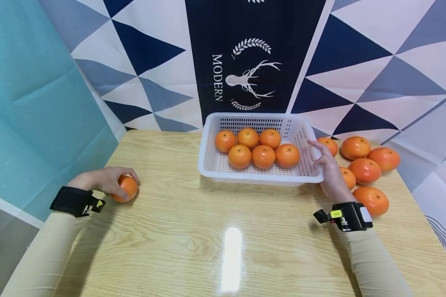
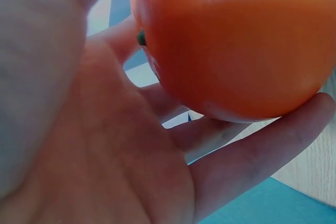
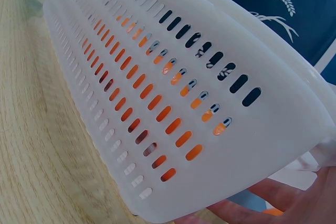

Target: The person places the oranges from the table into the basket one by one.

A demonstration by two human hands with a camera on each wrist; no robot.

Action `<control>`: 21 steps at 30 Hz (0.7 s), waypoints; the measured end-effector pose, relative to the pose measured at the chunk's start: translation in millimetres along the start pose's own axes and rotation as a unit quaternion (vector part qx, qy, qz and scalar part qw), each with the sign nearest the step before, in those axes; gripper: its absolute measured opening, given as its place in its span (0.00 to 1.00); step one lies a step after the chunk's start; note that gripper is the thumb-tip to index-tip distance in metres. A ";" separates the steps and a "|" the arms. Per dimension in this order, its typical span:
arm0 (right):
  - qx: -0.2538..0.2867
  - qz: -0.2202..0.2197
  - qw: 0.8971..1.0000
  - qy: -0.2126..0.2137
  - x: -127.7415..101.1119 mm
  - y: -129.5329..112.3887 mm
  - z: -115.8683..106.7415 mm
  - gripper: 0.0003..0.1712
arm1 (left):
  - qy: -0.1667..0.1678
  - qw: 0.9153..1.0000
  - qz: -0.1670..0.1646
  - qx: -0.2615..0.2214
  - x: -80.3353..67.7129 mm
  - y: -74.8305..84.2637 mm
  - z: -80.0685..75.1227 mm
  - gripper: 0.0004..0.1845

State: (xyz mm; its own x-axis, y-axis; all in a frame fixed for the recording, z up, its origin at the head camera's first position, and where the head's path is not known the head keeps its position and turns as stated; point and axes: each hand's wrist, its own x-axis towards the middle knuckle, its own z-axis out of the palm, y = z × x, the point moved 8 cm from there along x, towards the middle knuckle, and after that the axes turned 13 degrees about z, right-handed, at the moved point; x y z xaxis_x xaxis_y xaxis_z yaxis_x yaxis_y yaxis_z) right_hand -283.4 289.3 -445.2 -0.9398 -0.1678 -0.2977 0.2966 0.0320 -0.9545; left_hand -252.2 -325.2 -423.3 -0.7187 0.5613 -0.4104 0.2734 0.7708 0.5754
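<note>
The person's left hand grasps one round orange fruit over the left edge of the wood-grain table, its fingers curved about the fruit; whether the fruit touches the tabletop there cannot be told. In the left wrist view the fruit's small green stem nub faces the palm, with a gap between palm and fruit. The right hand is at the right end of the white slotted basket, one finger extended to the rim and others on the outer side of the end wall; whether it pinches the rim or merely touches it cannot be told. The basket stands near the back of the table, holding six more fruits in two rows of three, and their orange shows through the slots in the right wrist view. Beside the right hand and forearm, six loose fruits lie on the table. Behind the basket hangs a cloth with triangles and a stag's head on a dark panel.
</note>
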 end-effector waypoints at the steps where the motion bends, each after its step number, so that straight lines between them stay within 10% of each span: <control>1: 0.000 0.000 1.000 0.000 -0.1 0.0 -0.1 0.43 | -0.001 1.000 0.001 0.000 0.0 0.4 0.1 0.29; 21: 0.000 0.002 1.000 0.006 0.0 -1.3 1.0 0.43 | 0.054 0.997 0.038 0.051 7.2 17.0 -19.0 0.29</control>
State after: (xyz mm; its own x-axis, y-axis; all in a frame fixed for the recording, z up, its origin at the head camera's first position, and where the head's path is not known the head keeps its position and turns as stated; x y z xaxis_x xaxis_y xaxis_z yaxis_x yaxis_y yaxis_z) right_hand -283.6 288.3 -444.0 -0.9404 -0.1556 -0.3023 0.3008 0.0337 -0.9531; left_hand -264.9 -313.8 -403.0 -0.7563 0.5875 -0.2879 0.3886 0.7574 0.5247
